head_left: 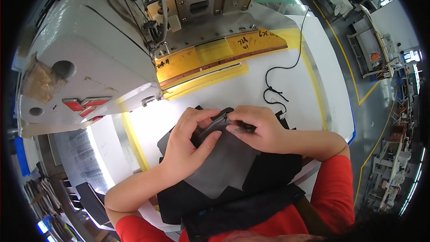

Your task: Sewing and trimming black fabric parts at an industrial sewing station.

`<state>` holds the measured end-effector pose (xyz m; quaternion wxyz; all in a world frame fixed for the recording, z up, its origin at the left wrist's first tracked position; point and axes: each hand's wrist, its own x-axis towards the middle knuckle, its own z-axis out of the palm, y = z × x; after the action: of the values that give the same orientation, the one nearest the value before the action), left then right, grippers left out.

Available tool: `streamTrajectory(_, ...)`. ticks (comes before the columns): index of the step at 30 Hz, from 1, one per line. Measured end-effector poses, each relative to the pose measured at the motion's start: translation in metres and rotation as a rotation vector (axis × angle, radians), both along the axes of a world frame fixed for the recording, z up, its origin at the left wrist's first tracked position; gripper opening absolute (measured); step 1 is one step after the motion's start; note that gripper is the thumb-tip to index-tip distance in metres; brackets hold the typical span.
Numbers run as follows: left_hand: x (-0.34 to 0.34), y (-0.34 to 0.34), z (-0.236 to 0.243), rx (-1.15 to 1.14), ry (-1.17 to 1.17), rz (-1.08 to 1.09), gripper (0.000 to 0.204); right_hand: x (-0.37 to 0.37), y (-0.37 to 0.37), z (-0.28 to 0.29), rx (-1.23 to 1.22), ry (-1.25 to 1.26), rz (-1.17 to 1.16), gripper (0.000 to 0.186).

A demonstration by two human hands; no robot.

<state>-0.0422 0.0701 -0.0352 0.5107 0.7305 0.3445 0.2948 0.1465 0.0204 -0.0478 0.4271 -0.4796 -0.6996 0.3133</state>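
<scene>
Both my hands are at a dark cloth piece (219, 166), grey in the middle with black parts around it, spread over the near edge of the white table. My left hand (188, 139) pinches a narrow folded edge between thumb and fingers. Close beside it, my right hand (257, 127) grips the same fold with thumb and forefinger, near a small dark mark on the cloth. A dark pointed thing (244, 128) shows under the right fingers; whether it is cloth or a small tool I cannot tell. Parts of the fold are hidden by my fingers.
A large grey sewing machine head (94, 58) stands at the left. Behind the hands lies a yellow-orange clamp plate (215, 56) with a metal bracket. Yellow tape marks the white table (295, 107). A black cord (286, 67) lies at the right, beyond it the floor and other workbenches.
</scene>
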Motion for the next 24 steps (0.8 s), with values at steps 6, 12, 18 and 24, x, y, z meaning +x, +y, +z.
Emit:
streamTrajectory(6, -0.004, 0.008, 0.008, 0.757, 0.086, 0.033, 0.031, 0.003, -0.002, 0.009, -0.107, -0.101, 0.076, 0.016)
streamTrajectory(12, -0.003, 0.014, 0.011, 0.536, 0.113, -0.105, 0.021, 0.006, -0.002, 0.017, -0.044, -0.223, 0.191, 0.02)
streamTrajectory(18, -0.006, 0.016, 0.016, 0.08, 0.092, -0.22, 0.015, 0.01, 0.003, 0.017, 0.047, -0.317, 0.283, 0.019)
streamTrajectory(24, -0.006, 0.016, 0.014, -0.014, 0.121, -0.277, 0.01, 0.012, 0.004, 0.012, -0.003, -0.283, 0.343, 0.018)
